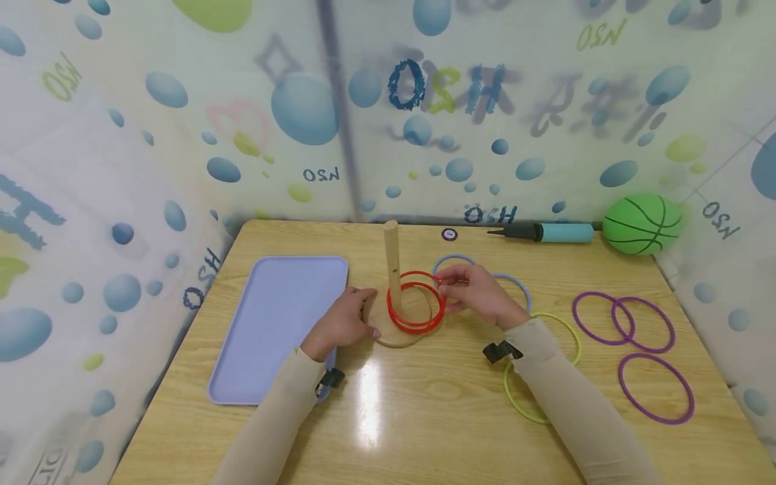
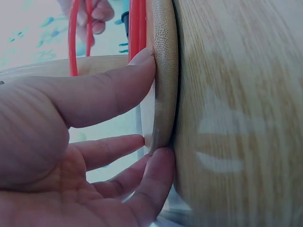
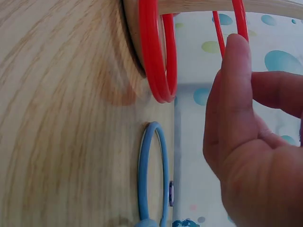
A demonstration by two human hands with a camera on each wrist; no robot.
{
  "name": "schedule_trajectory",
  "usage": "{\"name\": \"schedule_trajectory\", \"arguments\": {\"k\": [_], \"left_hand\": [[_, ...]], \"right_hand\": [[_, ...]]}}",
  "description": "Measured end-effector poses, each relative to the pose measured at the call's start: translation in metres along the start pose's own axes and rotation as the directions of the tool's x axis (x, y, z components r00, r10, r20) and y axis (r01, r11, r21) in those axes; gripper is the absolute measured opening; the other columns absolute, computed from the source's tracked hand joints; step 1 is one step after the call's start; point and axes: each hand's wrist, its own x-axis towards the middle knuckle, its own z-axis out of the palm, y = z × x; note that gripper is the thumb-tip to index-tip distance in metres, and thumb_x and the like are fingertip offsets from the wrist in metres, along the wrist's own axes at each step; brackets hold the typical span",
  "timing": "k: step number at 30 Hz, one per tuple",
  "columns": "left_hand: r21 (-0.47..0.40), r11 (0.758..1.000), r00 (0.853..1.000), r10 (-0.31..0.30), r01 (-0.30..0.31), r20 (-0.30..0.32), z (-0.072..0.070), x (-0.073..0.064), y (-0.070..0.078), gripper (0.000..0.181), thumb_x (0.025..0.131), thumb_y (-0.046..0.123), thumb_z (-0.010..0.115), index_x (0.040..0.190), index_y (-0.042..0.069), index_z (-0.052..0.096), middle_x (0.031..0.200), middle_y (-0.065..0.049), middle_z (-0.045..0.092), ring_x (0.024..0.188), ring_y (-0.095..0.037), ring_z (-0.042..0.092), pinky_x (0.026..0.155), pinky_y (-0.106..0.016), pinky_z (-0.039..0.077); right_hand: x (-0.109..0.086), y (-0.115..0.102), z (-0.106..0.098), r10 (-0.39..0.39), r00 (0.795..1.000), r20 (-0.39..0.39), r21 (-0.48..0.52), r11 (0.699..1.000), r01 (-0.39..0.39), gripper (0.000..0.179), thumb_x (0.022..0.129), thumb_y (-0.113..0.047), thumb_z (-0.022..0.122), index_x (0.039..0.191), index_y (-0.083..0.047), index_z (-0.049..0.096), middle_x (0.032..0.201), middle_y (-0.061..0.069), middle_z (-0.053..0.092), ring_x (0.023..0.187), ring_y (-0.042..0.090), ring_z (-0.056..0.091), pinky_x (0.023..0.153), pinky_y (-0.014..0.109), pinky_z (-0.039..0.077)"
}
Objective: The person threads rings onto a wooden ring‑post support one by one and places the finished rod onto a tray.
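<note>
Pale sleeves (image 1: 267,417) come in from the bottom of the head view, over the wood-grain bench (image 1: 436,431). At lower right lie a purple ring (image 1: 667,422) and two yellow-green rings (image 1: 579,345), which the right sleeve partly covers; a little farther back, two purple hoops (image 1: 609,342) overlap. A pale blue tray (image 1: 279,330) lies left of centre, the left forearm over its near corner. The hands are apart, one on either side of a wooden stand at the middle of the frame: the left hand (image 1: 342,318) grips the edge of its round base (image 1: 380,327), while the right hand (image 1: 475,293) pinches a red ring (image 3: 240,21), raised and seemingly around the upright post (image 1: 393,263). Below it, other red rings (image 3: 154,56) sit low around the post. Blue rings (image 3: 143,179) lie beside and beyond the right hand. Towards the bench's back edge are a small round disc (image 1: 449,234), a blue-and-black pump (image 1: 564,233) and, at right, a green ball (image 1: 642,224). A bubble-patterned sheet (image 1: 424,168) fills the top.
</note>
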Motion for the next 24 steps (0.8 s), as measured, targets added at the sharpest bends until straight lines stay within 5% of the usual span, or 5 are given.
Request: {"name": "schedule_trajectory", "arguments": {"k": [10,24], "left_hand": [[-0.009,1.000,1.000,0.017,-0.017,0.009,-0.001,-0.001,-0.002,0.091,0.079,0.013,0.094,0.157,0.001,0.048,0.136,-0.021,0.054,0.108,-0.026,0.053,0.096,-0.042,0.048],[-0.017,1.000,1.000,-0.001,0.001,0.012,-0.001,-0.001,0.000,0.090,0.079,0.013,0.094,0.157,0.003,0.049,0.139,-0.020,0.054,0.110,-0.026,0.054,0.097,-0.043,0.049]], "right_hand": [[0.005,0.012,0.001,0.046,0.999,0.019,-0.041,0.998,-0.045,0.035,0.104,-0.001,0.061,0.138,0.005,0.061,0.118,0.018,0.063,0.098,0.021,0.069,0.076,0.040,0.066],[0.009,0.017,0.004,0.046,0.999,-0.013,-0.190,0.981,-0.047,0.031,0.103,-0.004,0.065,0.133,0.002,0.065,0.112,0.016,0.065,0.092,0.021,0.068,0.074,0.035,0.065]]}}
